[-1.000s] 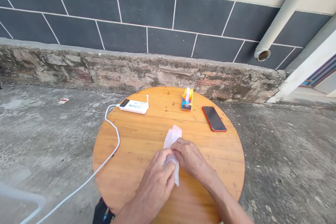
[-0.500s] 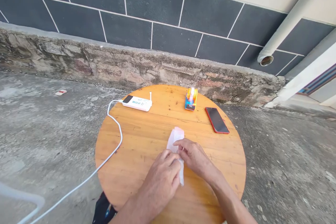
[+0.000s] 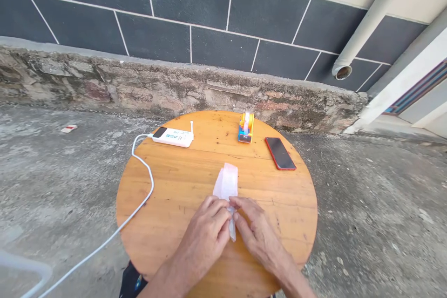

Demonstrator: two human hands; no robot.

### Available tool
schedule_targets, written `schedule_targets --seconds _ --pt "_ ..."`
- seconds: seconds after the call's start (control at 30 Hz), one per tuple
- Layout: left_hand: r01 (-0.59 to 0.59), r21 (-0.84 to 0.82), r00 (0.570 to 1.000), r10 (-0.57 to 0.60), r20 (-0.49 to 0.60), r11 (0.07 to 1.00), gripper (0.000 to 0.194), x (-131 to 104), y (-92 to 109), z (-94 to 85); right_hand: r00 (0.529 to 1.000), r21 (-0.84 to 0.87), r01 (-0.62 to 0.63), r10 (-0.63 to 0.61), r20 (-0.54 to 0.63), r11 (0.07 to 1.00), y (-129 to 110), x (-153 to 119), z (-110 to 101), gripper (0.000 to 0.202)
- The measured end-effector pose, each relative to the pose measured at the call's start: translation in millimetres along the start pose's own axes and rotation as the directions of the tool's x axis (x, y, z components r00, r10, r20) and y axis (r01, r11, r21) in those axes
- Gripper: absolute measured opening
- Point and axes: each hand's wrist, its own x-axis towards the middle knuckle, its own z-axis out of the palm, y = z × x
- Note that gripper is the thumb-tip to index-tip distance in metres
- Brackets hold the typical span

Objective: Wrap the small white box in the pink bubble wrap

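Observation:
A thin, whitish-pink folded sheet (image 3: 227, 179), perhaps plastic film or tissue, lies lengthwise on the round wooden table (image 3: 174, 186). My left hand (image 3: 208, 226) is closed over its near half, fingers curled in. From the other side my right hand (image 3: 256, 228) meets it, thumb and fingertips pinching the sheet's edge beside the left fingers. The near tip of the sheet pokes out below the two hands. Its middle is hidden under my fingers.
Near the far edge stand a white power bank-like device (image 3: 173, 137) with a white cable (image 3: 146, 195) running off the left side, and a small orange-and-blue tape dispenser (image 3: 246, 128). A red-edged phone (image 3: 280, 153) lies at the right. Behind is a stone-based wall (image 3: 157, 86).
My right hand's fingers have shifted nearer along the sheet, down beside the left fingers. The whole view has slid slightly, so the table appears further left.

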Motion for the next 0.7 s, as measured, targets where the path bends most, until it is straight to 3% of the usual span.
schedule_targets --seconds 0.17,0.37,0.53,0.63,0.7 --pt "0.088 -0.036 0.996 -0.086 0.036 0.996 0.035 -0.7 0.8 -3.2 1.0 -0.059 0.026 -0.025 0.017 0.998 -1.9 -9.7 -4.3 0.041" --pt "0.035 -0.074 0.999 -0.033 0.027 0.997 0.029 0.0 -4.8 -2.2 0.978 -0.171 0.184 -0.163 0.127 0.968 -0.4 -21.0 -1.6 0.067" --pt "0.002 -0.079 0.999 0.0 0.032 0.997 0.027 -1.4 -5.1 -4.8 0.977 -0.256 0.207 -0.185 0.108 0.944 -0.9 -16.2 5.9 0.049" --pt "-0.015 -0.077 0.994 0.023 0.108 0.997 0.031 -8.0 -4.5 -12.7 0.976 -0.294 0.211 -0.187 0.109 0.932 -2.9 -13.6 5.6 0.045" --pt "-0.035 -0.069 0.984 0.046 0.17 0.997 0.044 -14.0 -5.9 -18.6 0.977 -0.317 0.208 -0.179 0.118 0.925 -3.9 -13.0 4.4 0.047"
